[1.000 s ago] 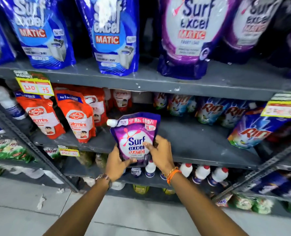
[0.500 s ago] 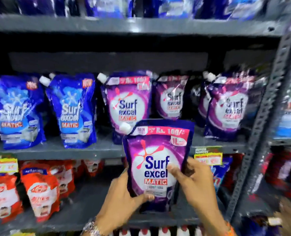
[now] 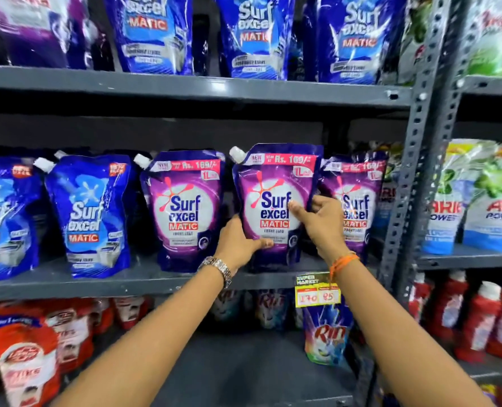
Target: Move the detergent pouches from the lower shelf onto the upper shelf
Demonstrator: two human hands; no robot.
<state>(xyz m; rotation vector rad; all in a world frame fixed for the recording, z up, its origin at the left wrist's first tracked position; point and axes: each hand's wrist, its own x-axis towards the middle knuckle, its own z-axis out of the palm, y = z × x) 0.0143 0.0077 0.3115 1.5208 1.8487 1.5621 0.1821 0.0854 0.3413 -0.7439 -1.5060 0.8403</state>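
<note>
A purple Surf Excel Matic pouch [image 3: 273,183] with a white spout stands upright on the grey upper shelf [image 3: 126,284], between two more purple pouches, one to its left [image 3: 185,207] and one to its right [image 3: 358,201]. My left hand [image 3: 238,242] grips its lower left edge, thumb across the front. My right hand [image 3: 317,218] holds its right side, with the thumb on the label. The lower shelf [image 3: 243,365] below my arms shows bare grey metal in the middle.
Blue Surf Excel pouches [image 3: 88,212] stand left on the same shelf and on the shelf above. Red Lifebuoy pouches [image 3: 26,353] and a Rin pouch [image 3: 327,333] sit on the lower shelf. A perforated grey upright [image 3: 414,171] separates the Ariel packs [image 3: 478,198] at right. A yellow price tag [image 3: 317,295] hangs from the edge.
Both hands have lifted the purple pouch from the lower shelf up onto the upper shelf, setting it upright between the other purple pouches. The camera has tilted up with it.
</note>
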